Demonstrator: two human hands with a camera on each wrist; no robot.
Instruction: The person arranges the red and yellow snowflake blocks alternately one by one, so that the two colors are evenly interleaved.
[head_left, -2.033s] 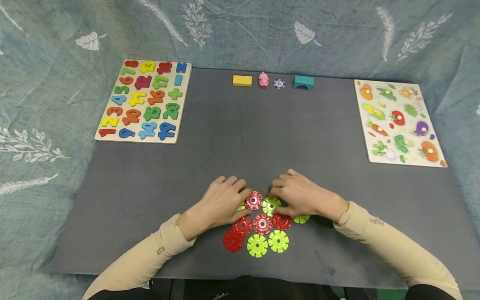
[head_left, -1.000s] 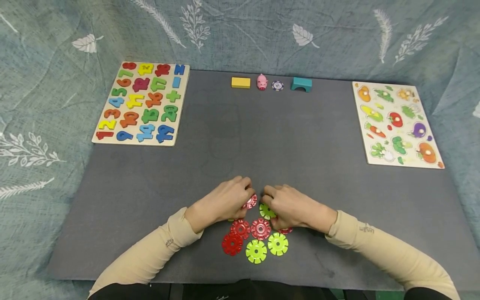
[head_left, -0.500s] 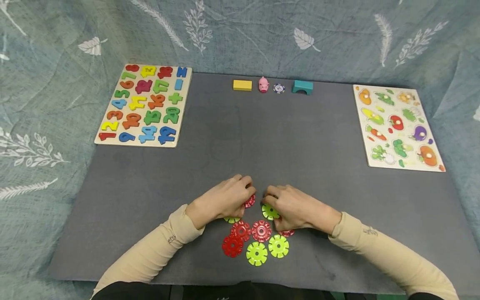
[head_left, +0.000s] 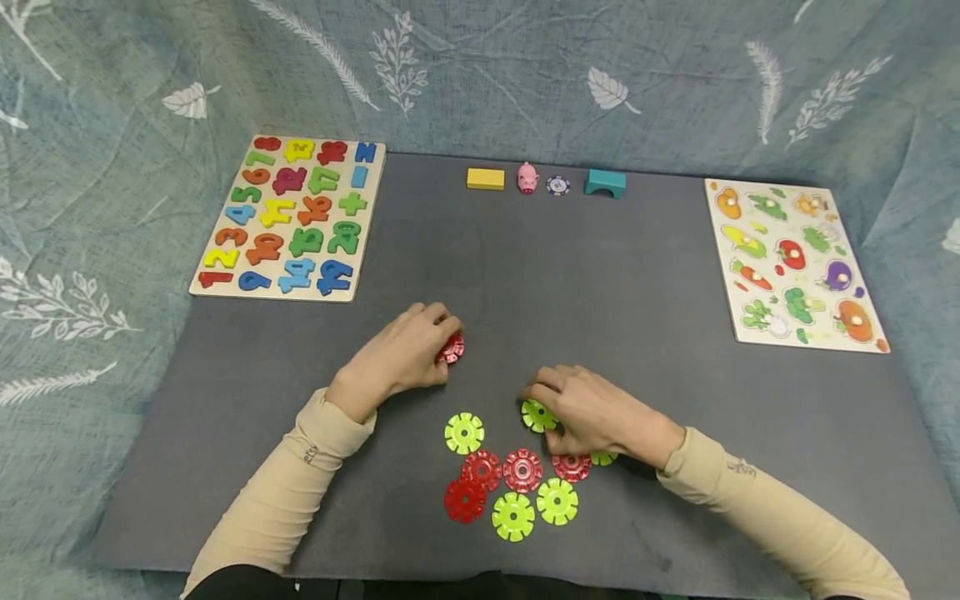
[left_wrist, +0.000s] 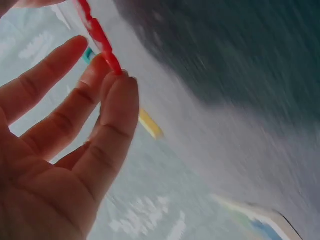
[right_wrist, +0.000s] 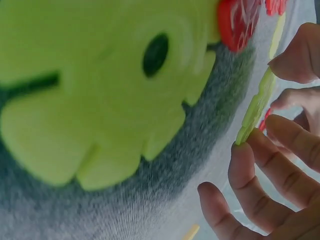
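Observation:
My left hand pinches a red notched plastic disc by its edges, left of centre over the grey table. In the left wrist view that red disc shows edge-on at the fingertips. Nearer the disc group, my right hand pinches a yellow-green notched disc between thumb and fingers; the right wrist view shows this green disc edge-on. Below the hands lie several more discs, among them a green one, a red one and a red one close by the right thumb.
A number puzzle board lies at the back left, a vegetable puzzle board at the right. Along the back edge stand a yellow block, a pink pig, a poker chip and a teal arch block.
My left hand has taken hold of the red disc and carried it away up and left, uncovering a green disc. The right hand has closed its pinch on its green disc, staying near the group.

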